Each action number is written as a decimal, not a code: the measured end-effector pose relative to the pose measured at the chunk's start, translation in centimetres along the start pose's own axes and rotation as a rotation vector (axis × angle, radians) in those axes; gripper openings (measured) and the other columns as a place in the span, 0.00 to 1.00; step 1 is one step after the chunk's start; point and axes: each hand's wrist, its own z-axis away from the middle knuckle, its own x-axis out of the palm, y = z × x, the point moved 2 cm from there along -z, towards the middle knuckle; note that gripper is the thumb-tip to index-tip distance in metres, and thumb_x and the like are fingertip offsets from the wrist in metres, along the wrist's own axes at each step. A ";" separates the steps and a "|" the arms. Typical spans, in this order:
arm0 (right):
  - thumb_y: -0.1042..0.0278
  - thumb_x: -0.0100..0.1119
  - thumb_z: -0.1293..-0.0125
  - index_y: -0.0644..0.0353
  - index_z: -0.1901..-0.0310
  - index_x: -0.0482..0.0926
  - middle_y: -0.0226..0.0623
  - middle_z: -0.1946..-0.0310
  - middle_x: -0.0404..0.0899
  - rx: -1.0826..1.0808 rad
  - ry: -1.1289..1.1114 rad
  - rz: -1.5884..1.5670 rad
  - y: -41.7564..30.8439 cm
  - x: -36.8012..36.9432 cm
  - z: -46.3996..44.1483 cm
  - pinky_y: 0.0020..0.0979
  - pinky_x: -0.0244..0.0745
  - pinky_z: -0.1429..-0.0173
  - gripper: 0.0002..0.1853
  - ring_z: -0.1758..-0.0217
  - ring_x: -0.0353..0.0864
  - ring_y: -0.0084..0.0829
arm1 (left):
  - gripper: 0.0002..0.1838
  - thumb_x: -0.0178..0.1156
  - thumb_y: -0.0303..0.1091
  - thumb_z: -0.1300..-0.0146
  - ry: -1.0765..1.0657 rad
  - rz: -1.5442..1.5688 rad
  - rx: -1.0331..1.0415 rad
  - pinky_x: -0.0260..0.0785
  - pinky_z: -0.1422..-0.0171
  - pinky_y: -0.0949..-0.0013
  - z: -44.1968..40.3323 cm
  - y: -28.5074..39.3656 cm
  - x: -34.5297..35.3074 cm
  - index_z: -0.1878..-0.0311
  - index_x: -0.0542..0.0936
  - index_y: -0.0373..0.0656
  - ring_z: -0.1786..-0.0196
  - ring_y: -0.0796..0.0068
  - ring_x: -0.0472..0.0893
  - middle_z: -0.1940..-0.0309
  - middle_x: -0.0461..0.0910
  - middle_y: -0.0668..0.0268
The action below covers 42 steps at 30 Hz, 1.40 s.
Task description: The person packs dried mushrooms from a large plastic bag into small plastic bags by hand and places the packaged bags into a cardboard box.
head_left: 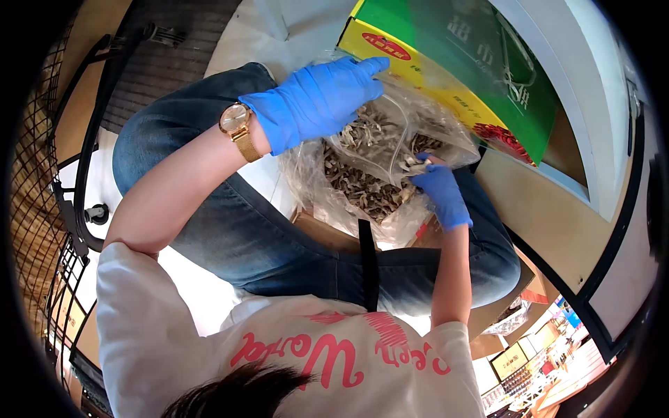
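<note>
1. Two denim-clad legs spread wide around the work, the blue cloth faded at the thighs; below them is a soft white T-shirt with looping red lettering.
2. A black wire mesh, woven in a criss-cross grid, bends along the left edge of the view.
3. A box, glossy green on its broad face and yellow along a narrower side, stands tilted beyond the hands, with sharp straight edges and a red oval label.
4. A large clear bag of thin, crinkled plastic slumps between the legs, its folds catching the light; brown cardboard shows at its near edge.
5. A smaller zip bag, smooth and transparent with a curving seal line, lies over the large bag's contents and has more of the same inside.
6. The dried pieces, brown-grey, brittle-looking and curled into irregular strips, lie heaped in the large bag, between the two hands.
7. The left hand, in a wrinkled blue glove, arches above the zip bag with fingers partly bent; whether it grips the plastic cannot be told.
8. The right hand, also blue-gloved, has its fingers closed to a pinch on a few pale pieces beside the zip bag.
9. A round-faced watch with a gold mesh strap circles the left wrist.
</note>
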 end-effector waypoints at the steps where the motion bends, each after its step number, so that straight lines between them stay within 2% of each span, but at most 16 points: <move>1: 0.81 0.63 0.49 0.63 0.47 0.75 0.34 0.64 0.81 -0.022 0.058 -0.082 -0.9 -0.5 1.4 0.23 0.75 0.65 0.24 0.66 0.78 0.21 | 0.15 0.63 0.26 0.49 0.002 0.065 0.004 0.71 0.42 0.63 -0.1 0.1 -0.1 0.55 0.79 0.46 0.43 0.59 0.73 0.35 0.65 0.62; 2: 0.81 0.63 0.49 0.63 0.47 0.75 0.34 0.64 0.81 -0.027 0.059 -0.078 -1.2 -0.9 2.7 0.23 0.75 0.65 0.24 0.66 0.78 0.21 | 0.13 0.63 0.26 0.49 0.005 0.130 0.007 0.71 0.42 0.63 -0.2 0.2 -0.1 0.58 0.79 0.44 0.43 0.57 0.73 0.35 0.65 0.60; 4: 0.85 0.61 0.49 0.66 0.49 0.76 0.37 0.59 0.82 -0.112 0.133 -0.411 -1.3 -2.1 5.2 0.24 0.76 0.59 0.22 0.60 0.80 0.21 | 0.12 0.62 0.26 0.49 -0.006 0.158 0.038 0.71 0.42 0.63 -0.2 0.4 0.1 0.59 0.79 0.43 0.43 0.57 0.73 0.35 0.66 0.60; 5: 0.85 0.61 0.49 0.66 0.49 0.76 0.37 0.59 0.82 -0.113 0.133 -0.408 -1.5 -2.5 6.4 0.24 0.76 0.59 0.22 0.60 0.80 0.21 | 0.11 0.60 0.25 0.48 -0.021 0.187 0.070 0.71 0.42 0.63 -0.2 0.5 0.2 0.59 0.79 0.42 0.43 0.57 0.73 0.35 0.66 0.60; 7: 0.85 0.61 0.49 0.67 0.52 0.77 0.38 0.55 0.82 -0.303 0.323 -0.265 -2.4 -3.5 8.8 0.26 0.75 0.49 0.20 0.54 0.80 0.24 | 0.12 0.59 0.25 0.47 -0.078 0.143 0.115 0.71 0.42 0.63 -0.2 0.8 0.5 0.58 0.80 0.43 0.42 0.58 0.73 0.36 0.66 0.59; 10: 0.86 0.59 0.48 0.67 0.54 0.78 0.38 0.55 0.82 -0.361 0.487 -0.384 -4.2 -3.7 11.1 0.28 0.72 0.43 0.17 0.52 0.79 0.26 | 0.16 0.55 0.25 0.46 -0.123 0.082 0.177 0.71 0.42 0.64 -0.3 1.8 0.9 0.53 0.80 0.43 0.42 0.60 0.73 0.37 0.67 0.59; 14: 0.87 0.57 0.47 0.66 0.55 0.78 0.38 0.57 0.82 -0.518 0.681 -0.291 -5.6 -3.6 11.6 0.29 0.72 0.42 0.16 0.51 0.79 0.27 | 0.23 0.53 0.23 0.46 -0.058 -0.011 0.229 0.71 0.41 0.66 -0.3 2.6 1.5 0.43 0.76 0.41 0.41 0.63 0.72 0.39 0.69 0.61; 16: 0.88 0.59 0.48 0.66 0.55 0.78 0.40 0.53 0.81 -0.542 0.703 -0.268 -6.5 -2.8 10.8 0.30 0.72 0.42 0.16 0.52 0.79 0.28 | 0.24 0.53 0.23 0.46 -0.107 -0.010 0.212 0.70 0.41 0.66 -0.4 2.9 1.5 0.42 0.74 0.40 0.41 0.62 0.73 0.39 0.69 0.60; 18: 0.89 0.61 0.50 0.66 0.54 0.77 0.41 0.49 0.78 -0.648 0.783 -0.502 -7.5 -1.3 9.8 0.32 0.72 0.43 0.19 0.53 0.80 0.31 | 0.25 0.53 0.23 0.45 -0.155 -0.009 0.195 0.70 0.40 0.66 -0.4 3.0 1.6 0.41 0.73 0.39 0.41 0.62 0.73 0.39 0.69 0.60; 20: 0.89 0.61 0.53 0.64 0.49 0.75 0.44 0.48 0.76 -0.674 0.812 -0.132 -8.0 0.0 9.0 0.37 0.70 0.39 0.25 0.44 0.76 0.37 | 0.26 0.52 0.23 0.46 -0.107 0.020 0.215 0.70 0.40 0.67 -0.3 3.1 1.7 0.40 0.72 0.38 0.41 0.62 0.72 0.38 0.69 0.59; 25: 0.87 0.58 0.51 0.61 0.44 0.74 0.47 0.43 0.73 -0.826 0.672 0.139 -9.7 3.7 7.8 0.37 0.66 0.35 0.29 0.37 0.70 0.45 | 0.26 0.53 0.23 0.46 -0.069 0.017 0.206 0.70 0.40 0.66 -0.2 3.1 1.9 0.40 0.71 0.37 0.41 0.61 0.73 0.39 0.69 0.58; 28: 0.87 0.57 0.50 0.60 0.43 0.74 0.46 0.41 0.72 -0.756 0.525 0.080 -10.8 4.7 8.5 0.38 0.65 0.34 0.28 0.37 0.70 0.45 | 0.26 0.53 0.24 0.45 -0.109 0.025 0.177 0.70 0.40 0.67 -0.2 3.2 1.3 0.39 0.71 0.37 0.41 0.61 0.73 0.39 0.69 0.58; 30: 0.86 0.58 0.48 0.59 0.42 0.74 0.45 0.42 0.73 -0.786 0.515 0.078 -10.2 4.7 8.4 0.35 0.70 0.39 0.28 0.36 0.70 0.42 | 0.25 0.52 0.24 0.44 -0.181 0.047 0.137 0.70 0.40 0.67 -0.3 3.2 1.0 0.39 0.71 0.37 0.40 0.61 0.73 0.39 0.69 0.58; 35: 0.85 0.59 0.45 0.57 0.43 0.75 0.43 0.45 0.76 -0.643 0.370 -0.019 -9.6 4.1 9.0 0.27 0.78 0.53 0.26 0.47 0.79 0.34 | 0.26 0.53 0.24 0.45 -0.128 -0.031 0.183 0.72 0.43 0.68 -0.3 3.1 1.2 0.39 0.70 0.38 0.40 0.63 0.72 0.37 0.67 0.60; 39: 0.86 0.58 0.43 0.58 0.46 0.78 0.40 0.52 0.81 -0.621 0.383 0.044 -9.2 3.3 9.5 0.27 0.78 0.52 0.22 0.55 0.82 0.31 | 0.26 0.53 0.23 0.45 -0.162 -0.077 0.183 0.73 0.43 0.67 -0.4 3.2 0.7 0.39 0.71 0.39 0.40 0.64 0.72 0.37 0.66 0.62; 42: 0.85 0.56 0.40 0.61 0.50 0.79 0.38 0.58 0.83 -0.620 0.353 -0.162 -8.4 2.6 9.1 0.25 0.78 0.54 0.17 0.58 0.82 0.27 | 0.26 0.53 0.23 0.44 -0.191 -0.089 0.173 0.73 0.43 0.67 -0.4 3.1 0.6 0.39 0.71 0.39 0.40 0.64 0.72 0.37 0.67 0.63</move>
